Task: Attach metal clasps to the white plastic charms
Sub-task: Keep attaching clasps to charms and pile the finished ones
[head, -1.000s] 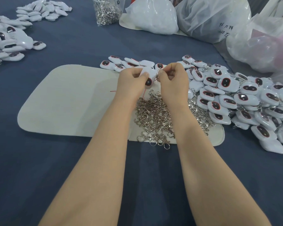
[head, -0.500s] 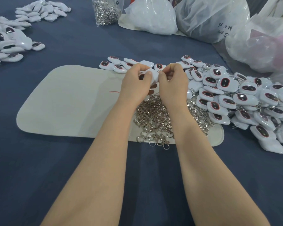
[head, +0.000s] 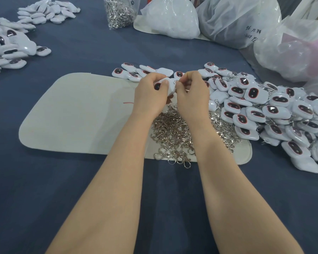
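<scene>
My left hand (head: 151, 94) grips a white plastic charm (head: 170, 86) with a dark oval face, held above the cream mat (head: 77, 114). My right hand (head: 192, 92) pinches a small metal clasp (head: 175, 81) at the charm's upper edge; most of the clasp is hidden by my fingers. Under both wrists lies a heap of loose silver clasps (head: 173, 136). To the right spreads a large pile of white charms (head: 275, 114), some with clasps showing.
More charms lie in two piles at the far left (head: 9, 46) and back left (head: 48, 11). A clear bag of clasps (head: 118, 11) and several plastic bags (head: 233, 21) stand at the back. The blue tablecloth (head: 44, 189) covers the near side.
The charm has been turned in my left hand, its dark face now toward the left thumb. Both hands stayed together over the clasp heap.
</scene>
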Tool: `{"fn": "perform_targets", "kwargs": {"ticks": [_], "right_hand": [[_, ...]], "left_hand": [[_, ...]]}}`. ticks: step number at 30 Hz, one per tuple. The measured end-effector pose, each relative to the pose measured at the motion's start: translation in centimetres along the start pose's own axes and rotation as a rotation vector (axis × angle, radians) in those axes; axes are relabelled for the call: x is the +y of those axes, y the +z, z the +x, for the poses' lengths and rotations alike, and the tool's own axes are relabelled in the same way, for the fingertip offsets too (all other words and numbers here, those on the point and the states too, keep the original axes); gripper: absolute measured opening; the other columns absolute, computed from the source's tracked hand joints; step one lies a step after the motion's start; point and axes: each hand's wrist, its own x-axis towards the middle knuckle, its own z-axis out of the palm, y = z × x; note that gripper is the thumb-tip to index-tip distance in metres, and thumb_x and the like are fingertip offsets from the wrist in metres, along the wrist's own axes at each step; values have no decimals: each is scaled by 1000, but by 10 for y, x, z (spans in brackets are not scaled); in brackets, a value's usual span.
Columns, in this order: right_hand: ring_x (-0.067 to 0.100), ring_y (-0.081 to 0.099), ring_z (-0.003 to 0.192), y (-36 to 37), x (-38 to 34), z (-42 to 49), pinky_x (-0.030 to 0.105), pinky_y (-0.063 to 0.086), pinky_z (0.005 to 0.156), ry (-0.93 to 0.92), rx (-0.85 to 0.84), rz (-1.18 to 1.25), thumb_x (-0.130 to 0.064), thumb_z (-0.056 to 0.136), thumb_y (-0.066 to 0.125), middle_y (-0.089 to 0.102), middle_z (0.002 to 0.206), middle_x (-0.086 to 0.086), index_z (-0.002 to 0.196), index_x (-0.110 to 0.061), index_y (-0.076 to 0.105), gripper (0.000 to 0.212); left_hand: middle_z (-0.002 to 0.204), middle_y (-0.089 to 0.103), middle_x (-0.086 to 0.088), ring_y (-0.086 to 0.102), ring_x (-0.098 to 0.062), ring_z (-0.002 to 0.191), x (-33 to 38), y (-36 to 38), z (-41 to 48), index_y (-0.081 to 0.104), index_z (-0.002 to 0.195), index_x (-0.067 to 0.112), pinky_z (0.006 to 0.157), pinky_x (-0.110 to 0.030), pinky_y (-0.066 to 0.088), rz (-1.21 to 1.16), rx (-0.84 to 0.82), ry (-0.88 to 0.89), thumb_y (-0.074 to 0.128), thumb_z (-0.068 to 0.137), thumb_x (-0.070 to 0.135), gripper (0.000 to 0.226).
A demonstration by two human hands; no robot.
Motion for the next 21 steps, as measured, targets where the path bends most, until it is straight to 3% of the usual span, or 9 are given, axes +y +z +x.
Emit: {"fn": "perform_targets", "kwargs": {"ticks": [6,10,12,15,18,20,21], "right_hand": [[17,51,80,2,-1,-1,26,42,75,-32,-24,-73,-2,89,53,55,84,0,92,-7,54,6],[21,52,84,2,-1,-2,31,42,76,-52,-54,-114,0,89,51,55,85,2,92,-3,55,6],[21,51,82,3,-1,-3,29,40,71,-77,-76,-147,0,89,49,55,86,4,91,-3,54,7],[19,48,78,3,1,-3,24,32,65,-88,-110,-194,-1,89,49,55,86,4,90,-6,54,7],[21,50,81,4,1,-4,25,37,68,-77,-100,-177,0,88,49,56,89,5,92,-5,54,8],[18,53,87,2,-1,-4,24,44,75,-38,-50,-75,-1,90,50,58,94,4,99,-6,53,11],[14,54,90,1,-2,-4,18,44,77,-8,-42,-8,-2,91,51,57,97,1,103,-7,53,13]], "left_hand": [[111,62,-5,61,-24,106,-3,-1,-1,61,113,6,93,-44,51,18,31,13,49,95,11,23],[103,59,1,59,-18,103,-4,0,0,61,112,8,94,-40,50,32,43,18,49,95,12,22],[108,63,0,57,-13,97,-5,-1,0,62,112,9,93,-27,47,65,53,45,49,95,12,22],[110,64,4,51,-5,88,-6,-1,0,63,112,11,75,-9,35,159,78,101,50,94,13,22],[109,65,2,53,-7,89,-3,-1,0,64,112,12,78,-10,37,176,65,124,52,93,13,22],[107,64,-1,60,-15,97,2,-1,-1,64,112,11,89,-22,48,19,34,85,53,92,10,23],[109,63,-3,61,-18,101,5,-2,-2,63,112,10,87,-28,53,-88,22,46,53,91,7,23]]}}
